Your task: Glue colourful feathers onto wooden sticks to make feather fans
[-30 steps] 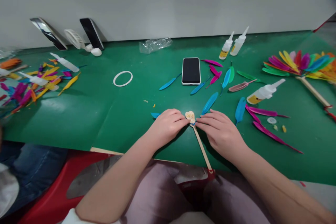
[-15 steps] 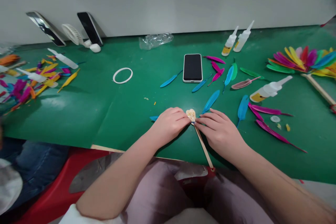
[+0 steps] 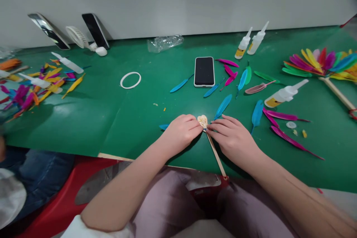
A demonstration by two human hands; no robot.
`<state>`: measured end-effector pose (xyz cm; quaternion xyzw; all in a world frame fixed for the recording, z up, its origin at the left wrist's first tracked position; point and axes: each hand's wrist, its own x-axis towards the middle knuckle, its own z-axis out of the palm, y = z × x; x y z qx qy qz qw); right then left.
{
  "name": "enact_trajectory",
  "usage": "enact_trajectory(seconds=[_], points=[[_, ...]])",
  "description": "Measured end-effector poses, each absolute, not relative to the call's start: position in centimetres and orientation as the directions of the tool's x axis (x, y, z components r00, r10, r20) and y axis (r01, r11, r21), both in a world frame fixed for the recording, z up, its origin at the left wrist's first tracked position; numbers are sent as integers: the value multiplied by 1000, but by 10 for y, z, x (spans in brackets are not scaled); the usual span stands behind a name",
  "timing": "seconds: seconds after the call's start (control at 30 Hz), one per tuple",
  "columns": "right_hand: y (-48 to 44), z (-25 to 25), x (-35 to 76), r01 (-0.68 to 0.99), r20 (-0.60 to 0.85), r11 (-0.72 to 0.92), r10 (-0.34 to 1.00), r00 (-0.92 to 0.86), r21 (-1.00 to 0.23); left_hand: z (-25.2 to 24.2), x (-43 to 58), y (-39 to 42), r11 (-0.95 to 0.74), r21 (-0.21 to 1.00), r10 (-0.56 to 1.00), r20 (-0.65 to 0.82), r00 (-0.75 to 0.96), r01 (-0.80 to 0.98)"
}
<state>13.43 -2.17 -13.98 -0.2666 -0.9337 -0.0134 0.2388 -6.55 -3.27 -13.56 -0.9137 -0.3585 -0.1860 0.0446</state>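
Observation:
A wooden stick [image 3: 216, 155] lies on the green table, its lower end near the edge. At its top is a small pale rounded head [image 3: 202, 121] with glossy, glue-like patches. My left hand [image 3: 182, 130] is closed at the left of this head, and a blue feather's tip [image 3: 163, 127] sticks out beyond its knuckles. From the right, my right hand [image 3: 232, 135] pinches at the same spot, with another blue feather [image 3: 223, 106] slanting up behind its fingers. A dark blue quill bit shows between both sets of fingertips; the exact grip is hidden.
Beyond the hands lies a phone [image 3: 204, 71], with loose feathers [image 3: 257, 113] and a glue bottle [image 3: 280, 97] to the right. A finished feather fan [image 3: 325, 63] sits far right. At left are a white ring [image 3: 130, 80] and a feather pile [image 3: 30, 91]; a person sits there.
Both hands stay at the stick's head with almost no movement. The whole view has shifted very slightly.

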Motion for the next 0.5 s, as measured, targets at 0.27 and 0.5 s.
enact_trajectory(seconds=[0.27, 0.5], points=[[-19, -139, 136, 479, 509, 861, 492, -706, -168, -139, -66, -35, -721, 11, 643, 380, 664, 692], [-52, -82, 164, 313, 536, 625, 778, -327, -715, -122, -59, -47, -667, 72, 675, 479, 561, 741]])
